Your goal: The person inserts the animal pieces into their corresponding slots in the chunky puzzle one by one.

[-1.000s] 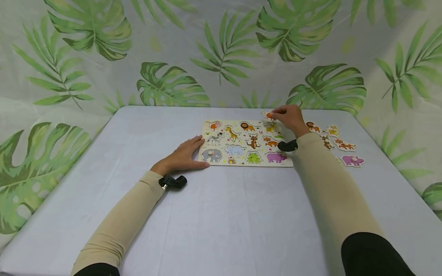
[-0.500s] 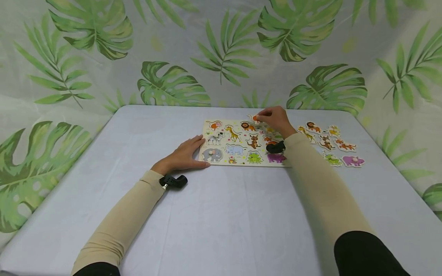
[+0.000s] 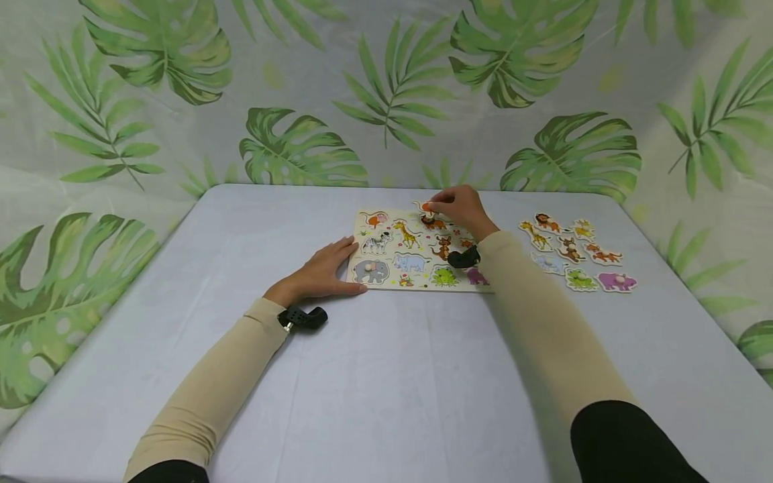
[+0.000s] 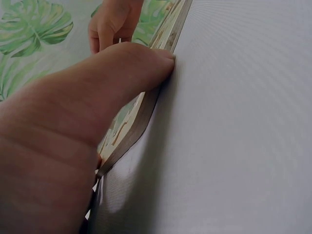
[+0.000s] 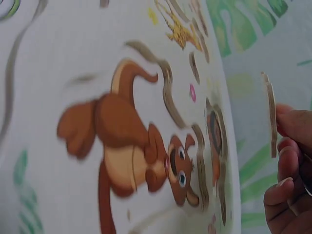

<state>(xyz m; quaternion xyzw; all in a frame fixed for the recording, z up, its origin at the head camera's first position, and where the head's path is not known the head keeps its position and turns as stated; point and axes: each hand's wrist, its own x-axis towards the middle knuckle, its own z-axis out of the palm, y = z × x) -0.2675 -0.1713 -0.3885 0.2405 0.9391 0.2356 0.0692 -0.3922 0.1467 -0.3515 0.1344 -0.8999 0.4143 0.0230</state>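
Note:
My right hand [image 3: 461, 206] pinches an orange mouse-shaped puzzle piece [image 3: 425, 207] with a long curled tail, above the far edge of the pale wooden animal puzzle board [image 3: 424, 284]. In the right wrist view the thin piece [image 5: 271, 117] stands edge-on between thumb and fingers, beyond the board's kangaroo picture [image 5: 129, 131]. My left hand [image 3: 320, 272] rests at the board's left side, fingers extended along the edge and thumb at the near corner. The left wrist view has the thumb [image 4: 131, 66] over the board's edge. A grey elephant piece [image 3: 370, 271] with a knob sits in the near left recess.
Right of the board lie several loose animal pieces, among them a lion [image 3: 546, 222], a giraffe [image 3: 535, 236], a green frog [image 3: 581, 280] and a purple hippo [image 3: 616, 282]. A white cloth covers the table [image 3: 374, 389]. A leaf-patterned curtain [image 3: 410, 80] hangs behind.
My right hand has moved left with the mouse piece, from the board's far right corner to above the lion recess. My left hand has stayed at the board's edge.

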